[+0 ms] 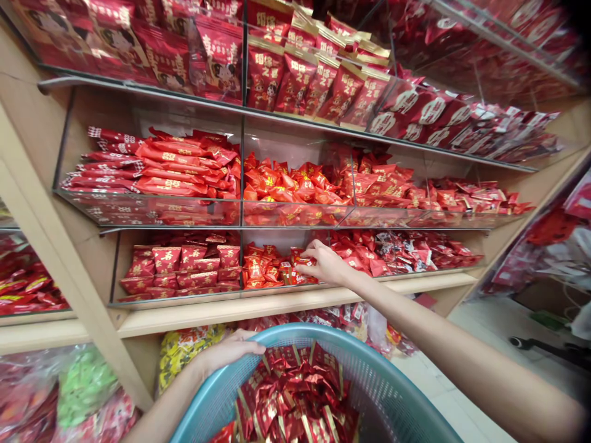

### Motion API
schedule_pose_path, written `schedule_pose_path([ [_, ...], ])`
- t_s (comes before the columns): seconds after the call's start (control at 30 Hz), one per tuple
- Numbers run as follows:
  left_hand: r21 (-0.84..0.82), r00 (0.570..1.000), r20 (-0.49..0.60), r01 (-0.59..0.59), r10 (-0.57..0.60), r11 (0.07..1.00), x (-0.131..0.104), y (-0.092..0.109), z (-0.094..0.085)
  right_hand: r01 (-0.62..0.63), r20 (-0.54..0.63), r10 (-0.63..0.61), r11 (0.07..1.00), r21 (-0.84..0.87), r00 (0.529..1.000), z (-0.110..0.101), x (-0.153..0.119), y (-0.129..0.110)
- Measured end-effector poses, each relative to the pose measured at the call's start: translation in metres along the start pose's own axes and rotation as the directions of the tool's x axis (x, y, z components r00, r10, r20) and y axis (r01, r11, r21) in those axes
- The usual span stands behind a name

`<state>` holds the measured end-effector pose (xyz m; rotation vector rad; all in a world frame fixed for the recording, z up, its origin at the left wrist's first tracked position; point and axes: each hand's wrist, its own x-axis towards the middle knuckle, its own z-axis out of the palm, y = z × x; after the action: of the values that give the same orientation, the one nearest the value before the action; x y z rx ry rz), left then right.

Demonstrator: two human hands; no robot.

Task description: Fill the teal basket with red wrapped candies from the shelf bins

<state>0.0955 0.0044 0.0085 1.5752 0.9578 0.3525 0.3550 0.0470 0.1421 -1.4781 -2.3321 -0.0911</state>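
Note:
A teal plastic basket (392, 384) at the bottom centre holds a heap of red and gold packets (295, 394). My left hand (231, 352) grips the basket's upper left rim, its fingers closed over the edge. My right hand (322, 261) reaches into the lowest clear compartment row, its fingers bent and apart over small red packets (286, 271). Nothing shows between those fingers. Left of them, dark red packets (184, 267) lie in neat stacks; to the right are loose red and white packets (401, 251).
Two higher shelf rows hold more red packets (180, 163) behind clear fronts. A wooden shelf edge (277, 312) runs above the basket. Below it lie bags of yellow packets (184, 351) and green packets (85, 384). Pale floor tiles (429, 381) show at the right.

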Motion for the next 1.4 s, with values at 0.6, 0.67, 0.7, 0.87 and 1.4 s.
schedule_pose_path([
  [0.6,0.035,1.0,-0.02,-0.005,0.005,0.999,0.001,-0.002,0.0,0.068,0.019,-0.068,0.844,-0.533,0.997,-0.016,-0.008,-0.025],
  [0.67,0.025,1.0,-0.007,-0.001,0.001,1.0,0.002,-0.002,0.001,0.127,0.076,-0.102,0.84,-0.528,0.992,-0.009,-0.008,-0.03],
  [0.7,0.02,1.0,0.0,0.003,-0.003,1.0,0.002,-0.002,0.001,0.143,0.09,-0.113,0.846,-0.513,0.989,-0.006,-0.008,-0.03],
  [0.87,-0.013,1.0,-0.002,0.02,-0.02,1.0,0.001,-0.003,0.001,0.137,0.128,-0.099,0.932,-0.336,0.987,-0.003,0.0,-0.019],
  [1.4,-0.032,1.0,0.011,0.012,-0.012,0.999,0.003,-0.002,0.001,0.08,0.337,-0.032,0.988,-0.13,0.941,-0.013,0.028,-0.001],
])
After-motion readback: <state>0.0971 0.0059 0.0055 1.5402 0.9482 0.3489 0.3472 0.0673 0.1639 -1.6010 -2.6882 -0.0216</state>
